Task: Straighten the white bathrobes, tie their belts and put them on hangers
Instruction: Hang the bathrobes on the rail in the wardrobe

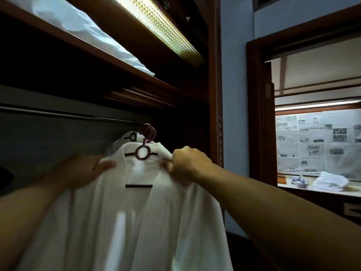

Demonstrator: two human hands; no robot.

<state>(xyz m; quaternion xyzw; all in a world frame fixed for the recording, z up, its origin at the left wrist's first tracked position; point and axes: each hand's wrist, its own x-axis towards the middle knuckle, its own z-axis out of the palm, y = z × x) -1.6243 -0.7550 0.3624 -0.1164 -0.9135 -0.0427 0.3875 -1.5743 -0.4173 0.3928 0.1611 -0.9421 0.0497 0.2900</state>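
Observation:
A white bathrobe (pixel 121 222) hangs on a dark red hanger (pixel 143 152), whose hook sits at the wardrobe rail (pixel 68 114). My left hand (pixel 78 171) grips the robe's left shoulder, thumb over the collar edge. My right hand (pixel 187 165) pinches the right side of the collar near the hanger's neck. Behind it, a second white robe (pixel 117 141) hangs on a black hanger (pixel 132 136), mostly hidden. No belt is visible.
A wooden shelf (pixel 117 61) above the rail carries white folded linen (pixel 84 30), under a lit ceiling lamp (pixel 158 28). The wardrobe's side post (pixel 214 94) stands right of the hangers. At right, a window ledge (pixel 312 189) holds white cloths.

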